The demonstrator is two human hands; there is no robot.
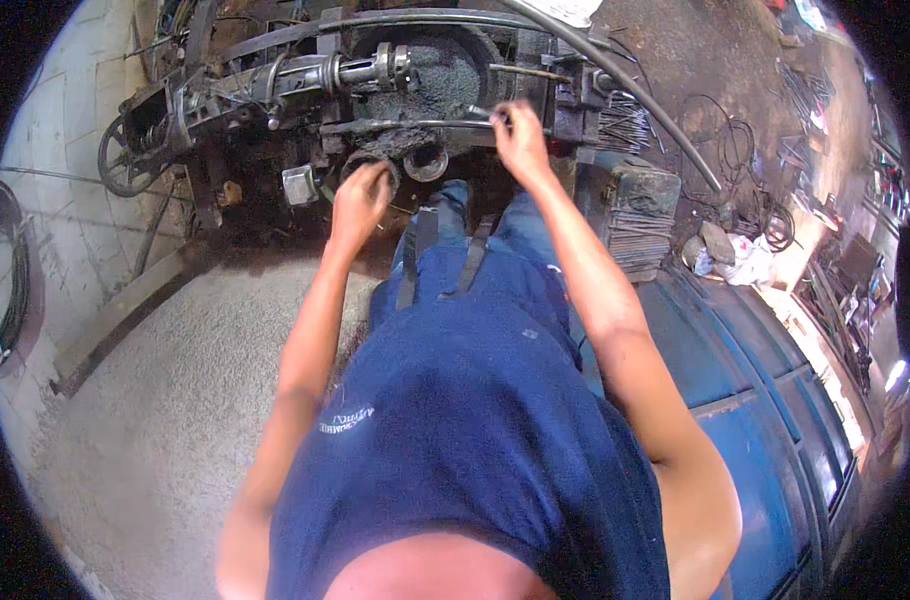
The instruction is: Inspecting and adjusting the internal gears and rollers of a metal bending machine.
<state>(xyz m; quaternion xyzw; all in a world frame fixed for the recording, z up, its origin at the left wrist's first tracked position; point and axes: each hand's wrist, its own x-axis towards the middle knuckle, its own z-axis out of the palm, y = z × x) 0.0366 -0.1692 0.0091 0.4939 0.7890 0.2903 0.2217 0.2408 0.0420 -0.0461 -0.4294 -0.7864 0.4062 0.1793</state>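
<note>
My right hand [521, 147] is raised at the front of a dark machine, thumb and fingers pinched together. A short, thin metal piece [478, 111] sticks out from its fingertips toward the left, just above a long metal bar [415, 125]. My left hand [361, 203] is lower and to the left, its fingers closed; whatever is in them, if anything, is too small to make out. A round metal cup [426, 162] sits between the two hands. Beyond the bar, grey metal shavings [430, 85] fill a tray beside the machine's spindle [387, 66].
A handwheel [125, 157] stands at the machine's left end. A brass-coloured rod [528, 72] lies behind my right hand. Metal rods [625, 125] are bundled at right, above a stack of bars [639, 222]. A long pipe [665, 125] slants down there. A blue panelled surface [735, 370] lies right.
</note>
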